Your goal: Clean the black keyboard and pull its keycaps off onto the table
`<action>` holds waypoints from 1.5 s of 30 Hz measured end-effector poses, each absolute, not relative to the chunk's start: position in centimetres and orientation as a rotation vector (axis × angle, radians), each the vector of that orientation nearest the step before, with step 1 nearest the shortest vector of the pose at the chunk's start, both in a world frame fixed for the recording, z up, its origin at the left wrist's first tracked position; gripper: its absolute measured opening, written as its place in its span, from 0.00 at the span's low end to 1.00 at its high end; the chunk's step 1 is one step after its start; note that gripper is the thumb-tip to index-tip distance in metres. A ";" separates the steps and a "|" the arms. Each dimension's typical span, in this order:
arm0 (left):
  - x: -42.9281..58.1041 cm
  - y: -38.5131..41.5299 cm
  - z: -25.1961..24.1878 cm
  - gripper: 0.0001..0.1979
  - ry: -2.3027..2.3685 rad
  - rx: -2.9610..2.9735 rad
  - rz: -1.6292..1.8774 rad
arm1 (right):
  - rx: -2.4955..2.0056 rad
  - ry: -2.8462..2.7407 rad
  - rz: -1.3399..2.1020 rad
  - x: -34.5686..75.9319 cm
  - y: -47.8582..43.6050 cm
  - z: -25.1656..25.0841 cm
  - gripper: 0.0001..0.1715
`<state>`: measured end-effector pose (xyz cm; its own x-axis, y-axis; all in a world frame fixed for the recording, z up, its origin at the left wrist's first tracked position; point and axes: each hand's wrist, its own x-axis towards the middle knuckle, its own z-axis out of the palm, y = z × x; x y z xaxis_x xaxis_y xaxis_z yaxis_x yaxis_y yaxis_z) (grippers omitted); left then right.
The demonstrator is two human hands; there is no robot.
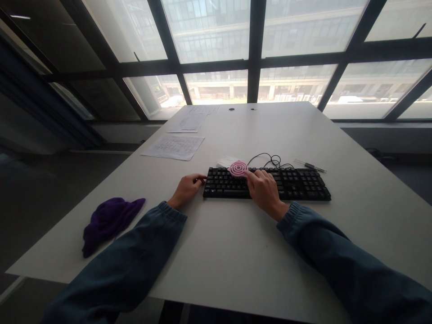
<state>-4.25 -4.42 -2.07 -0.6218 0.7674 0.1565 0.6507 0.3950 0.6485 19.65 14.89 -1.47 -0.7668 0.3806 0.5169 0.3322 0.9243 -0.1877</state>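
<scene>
head view: right hand (265, 190) grips a round pink brush (238, 168), face down over the left half of the black keyboard (300, 185); left hand (185, 190), fingers curled, meets its left end, grip unclear. brushing appears under way; portion finished cannot be told.

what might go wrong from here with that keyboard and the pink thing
The right hand holds the pink round piece by its side over the keyboard, so it could slip or press keys by accident.
The left hand is only at the keyboard's left end, so a push might slide the board, perhaps against the slim tool behind it.
The purple cloth lies beside the left sleeve; a sweep of that arm might drag it.
</scene>
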 end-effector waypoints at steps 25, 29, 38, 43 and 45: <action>-4.2 -4.5 -1.9 0.20 2.480 1.283 1.028 | -0.443 -2.511 0.210 20.2 14.3 -1.6 0.19; -4.2 -4.4 -2.0 0.20 2.482 1.273 1.034 | -0.442 -2.507 0.220 20.2 14.3 -1.6 0.20; -4.1 -4.4 -1.8 0.20 2.481 1.260 1.034 | -0.454 -2.497 0.225 20.2 14.4 -2.0 0.19; -4.1 -4.4 -1.8 0.20 2.474 1.268 1.041 | -0.449 -2.496 0.224 20.2 14.4 -2.0 0.19; -4.1 -4.4 -1.8 0.19 2.472 1.271 1.041 | -0.449 -2.497 0.228 20.3 14.4 -2.0 0.19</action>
